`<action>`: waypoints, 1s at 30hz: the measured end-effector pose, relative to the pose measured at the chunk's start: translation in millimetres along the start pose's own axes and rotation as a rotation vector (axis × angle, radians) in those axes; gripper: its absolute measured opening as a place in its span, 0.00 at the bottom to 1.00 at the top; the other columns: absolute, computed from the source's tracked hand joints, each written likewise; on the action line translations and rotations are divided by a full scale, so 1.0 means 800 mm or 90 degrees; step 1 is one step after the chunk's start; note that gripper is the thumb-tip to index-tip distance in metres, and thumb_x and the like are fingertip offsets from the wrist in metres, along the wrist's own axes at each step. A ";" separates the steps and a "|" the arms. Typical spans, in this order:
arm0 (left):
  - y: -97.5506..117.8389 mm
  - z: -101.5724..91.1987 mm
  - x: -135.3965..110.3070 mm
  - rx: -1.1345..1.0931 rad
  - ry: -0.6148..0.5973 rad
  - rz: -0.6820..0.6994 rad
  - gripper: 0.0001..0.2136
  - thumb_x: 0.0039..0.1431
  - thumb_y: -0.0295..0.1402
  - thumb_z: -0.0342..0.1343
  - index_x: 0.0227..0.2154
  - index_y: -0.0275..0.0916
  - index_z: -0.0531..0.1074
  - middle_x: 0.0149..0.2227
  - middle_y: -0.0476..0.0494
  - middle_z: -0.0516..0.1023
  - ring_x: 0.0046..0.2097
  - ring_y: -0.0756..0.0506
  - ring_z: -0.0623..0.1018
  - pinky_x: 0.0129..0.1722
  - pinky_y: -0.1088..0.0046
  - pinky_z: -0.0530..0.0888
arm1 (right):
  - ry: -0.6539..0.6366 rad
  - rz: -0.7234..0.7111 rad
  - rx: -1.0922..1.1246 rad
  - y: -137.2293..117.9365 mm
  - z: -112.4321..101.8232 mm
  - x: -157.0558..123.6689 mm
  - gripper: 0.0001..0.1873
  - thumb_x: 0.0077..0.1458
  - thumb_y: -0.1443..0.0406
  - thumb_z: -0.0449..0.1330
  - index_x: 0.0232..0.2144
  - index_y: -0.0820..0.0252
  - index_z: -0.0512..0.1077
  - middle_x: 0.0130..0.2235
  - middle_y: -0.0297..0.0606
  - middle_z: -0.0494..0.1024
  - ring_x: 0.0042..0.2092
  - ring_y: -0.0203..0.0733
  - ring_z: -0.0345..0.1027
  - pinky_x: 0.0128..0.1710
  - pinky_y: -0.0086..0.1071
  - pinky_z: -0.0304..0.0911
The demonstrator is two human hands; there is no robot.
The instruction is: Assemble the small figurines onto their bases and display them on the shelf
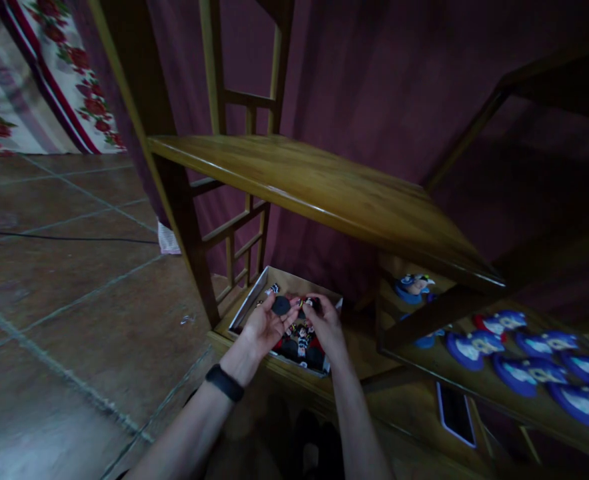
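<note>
My left hand (265, 328) is turned palm up over an open cardboard box (294, 275). A dark round disc (281, 305) rests against its thumb and fingers. Close beside it, my right hand (330, 328) has its fingers closed around a small figurine (308, 305) with black, red and yellow parts. Below both hands, several similar figurines (302, 339) lie inside the box, partly hidden by my fingers. Another small black-and-white figurine (273, 289) is near the box's back left side.
The box sits on the low shelf of a wooden rack, beneath a wide board (294, 170). To the right, several blue-based figurines (469, 348) stand on another shelf, with a phone (455, 413) lower down. A dark cable (69, 237) crosses the tiled floor at left.
</note>
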State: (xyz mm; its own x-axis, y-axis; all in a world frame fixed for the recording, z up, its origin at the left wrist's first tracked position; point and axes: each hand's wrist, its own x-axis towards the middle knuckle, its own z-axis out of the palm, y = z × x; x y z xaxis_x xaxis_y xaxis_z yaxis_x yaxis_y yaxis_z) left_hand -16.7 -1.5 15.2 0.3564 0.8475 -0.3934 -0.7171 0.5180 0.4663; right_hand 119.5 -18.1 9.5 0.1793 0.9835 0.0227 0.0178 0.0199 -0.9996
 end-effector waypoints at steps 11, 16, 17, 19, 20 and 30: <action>-0.001 0.001 -0.004 -0.043 -0.038 0.032 0.09 0.58 0.31 0.46 0.32 0.34 0.69 0.33 0.43 0.76 0.33 0.50 0.75 0.37 0.71 0.74 | -0.019 -0.049 -0.108 0.005 0.016 -0.004 0.14 0.46 0.61 0.57 0.39 0.52 0.70 0.40 0.33 0.75 0.41 0.39 0.68 0.43 0.33 0.62; -0.003 0.003 -0.005 -0.031 -0.031 0.039 0.08 0.56 0.25 0.45 0.31 0.32 0.69 0.34 0.39 0.76 0.37 0.48 0.76 0.40 0.69 0.74 | -0.019 -0.036 -0.106 0.005 0.015 -0.003 0.15 0.45 0.60 0.57 0.39 0.52 0.69 0.39 0.33 0.75 0.39 0.39 0.69 0.41 0.32 0.63; -0.004 0.003 -0.005 -0.036 -0.027 0.037 0.07 0.56 0.24 0.45 0.31 0.32 0.69 0.35 0.39 0.76 0.37 0.48 0.76 0.40 0.69 0.74 | -0.020 -0.034 -0.108 0.006 0.015 -0.003 0.16 0.45 0.60 0.58 0.39 0.52 0.69 0.38 0.33 0.76 0.39 0.39 0.69 0.40 0.32 0.64; -0.006 0.002 -0.005 -0.042 -0.023 0.036 0.06 0.56 0.24 0.47 0.32 0.31 0.69 0.35 0.38 0.76 0.37 0.48 0.76 0.41 0.69 0.74 | -0.011 -0.035 -0.115 0.006 0.014 -0.003 0.16 0.44 0.60 0.58 0.39 0.52 0.69 0.37 0.32 0.76 0.38 0.39 0.69 0.39 0.32 0.64; -0.006 0.002 -0.006 -0.042 -0.020 0.040 0.06 0.55 0.23 0.48 0.33 0.31 0.69 0.35 0.38 0.76 0.37 0.48 0.76 0.41 0.69 0.74 | -0.005 -0.038 -0.121 0.006 0.014 -0.003 0.16 0.44 0.60 0.58 0.39 0.52 0.69 0.37 0.32 0.75 0.37 0.39 0.69 0.38 0.31 0.64; -0.010 0.001 -0.008 -0.001 0.025 0.099 0.05 0.49 0.25 0.58 0.28 0.32 0.68 0.29 0.45 0.75 0.32 0.51 0.76 0.39 0.69 0.76 | 0.013 -0.113 -0.225 0.007 0.013 -0.006 0.15 0.47 0.59 0.55 0.39 0.54 0.67 0.37 0.33 0.74 0.38 0.38 0.68 0.38 0.32 0.63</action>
State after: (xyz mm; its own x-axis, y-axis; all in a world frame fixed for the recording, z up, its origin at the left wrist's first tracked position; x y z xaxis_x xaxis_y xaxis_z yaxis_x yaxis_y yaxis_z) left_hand -13.0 -10.6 14.2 0.2170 0.9125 -0.3466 -0.7631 0.3800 0.5227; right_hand 108.9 -20.8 3.4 0.1618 0.9666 0.1988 0.3868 0.1232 -0.9139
